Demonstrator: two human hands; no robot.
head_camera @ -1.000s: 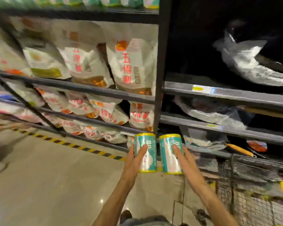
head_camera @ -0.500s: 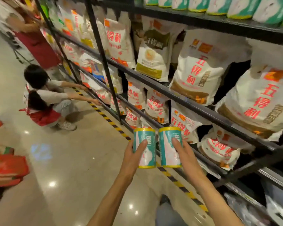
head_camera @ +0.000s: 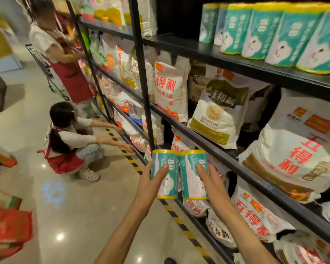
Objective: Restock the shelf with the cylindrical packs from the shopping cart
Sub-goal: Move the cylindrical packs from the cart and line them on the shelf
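Two teal cylindrical packs with yellow rims are carried upright and side by side, touching along their length, out in front of the person over the glossy tiled floor (head_camera: 84, 216). The left hand (head_camera: 152, 184) wraps the left teal pack (head_camera: 165, 174) with the thumb laid up its front face; the right hand (head_camera: 211, 184) holds the right teal pack (head_camera: 192, 174) the same way, thumb on the near side, fingers hidden behind. Pressing the two together likely steadies the smooth wrappers and lets both be set down as a pair.

They hang level with the lower tiers of the black metal shelf (head_camera: 227, 60), in front of white flour bags with red lettering (head_camera: 171, 90) — not where they belong. The matching row of teal packs (head_camera: 274, 33) stands upright on the top board at upper right, printed faces outward, packed close. To its left the board shows bare black surface, which looks like the free slot, so the carried pair would have to rise and travel right and farther in. Keeping them upright now suits that placement.

Far left, a crouching person in a red apron (head_camera: 69, 140) reaches to the bottom tier, and a standing person in a red apron (head_camera: 65, 60) works the middle one — both well apart from the packs. No shopping cart is plainly in view.
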